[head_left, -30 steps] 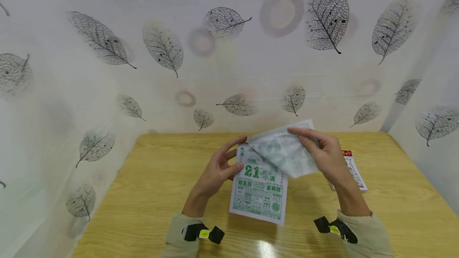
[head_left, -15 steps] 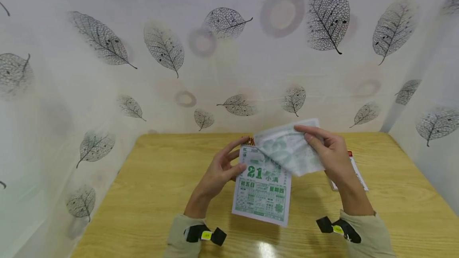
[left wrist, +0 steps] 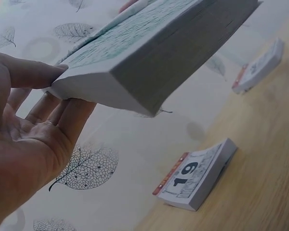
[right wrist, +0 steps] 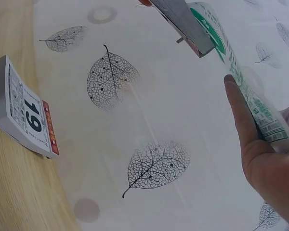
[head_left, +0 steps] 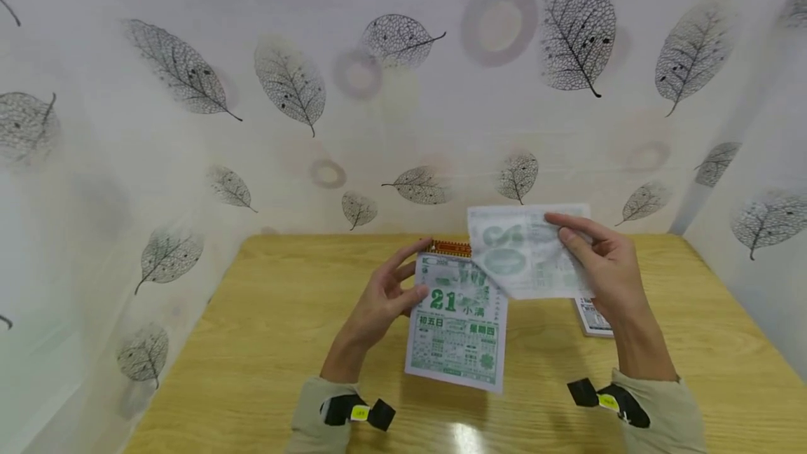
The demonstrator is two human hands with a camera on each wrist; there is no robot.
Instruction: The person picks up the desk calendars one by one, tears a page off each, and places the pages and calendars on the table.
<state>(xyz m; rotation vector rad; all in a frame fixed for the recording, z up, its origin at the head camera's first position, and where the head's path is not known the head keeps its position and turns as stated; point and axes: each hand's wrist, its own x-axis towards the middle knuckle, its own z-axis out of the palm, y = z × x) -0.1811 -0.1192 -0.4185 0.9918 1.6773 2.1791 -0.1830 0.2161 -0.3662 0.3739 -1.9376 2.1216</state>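
Note:
A thick tear-off calendar [head_left: 455, 328], printed in green with a large 21 and a red-and-gold strip along its top, is held up over the table. My left hand [head_left: 381, 293] grips its left edge, thumb on the front and fingers behind. In the left wrist view, the thick page block [left wrist: 168, 57] shows its lower edge above my left hand [left wrist: 33, 106]. My right hand [head_left: 608, 265] pinches a thin calendar page [head_left: 523, 254] between thumb and fingers. That page is lifted and turned to the right, its lower left corner overlapping the calendar's top right.
A smaller calendar [head_left: 592, 317] lies on the wooden table [head_left: 271, 342], partly behind the right hand; the right wrist view shows a calendar marked 19 [right wrist: 29, 110]. In the left wrist view, another calendar [left wrist: 260, 65] lies farther along. A leaf-patterned cloth [head_left: 403, 118] surrounds the table.
My right hand has moved right, pulling the page outward, so more of the calendar's red-and-gold top strip shows. The left hand stays nearly in place on the calendar.

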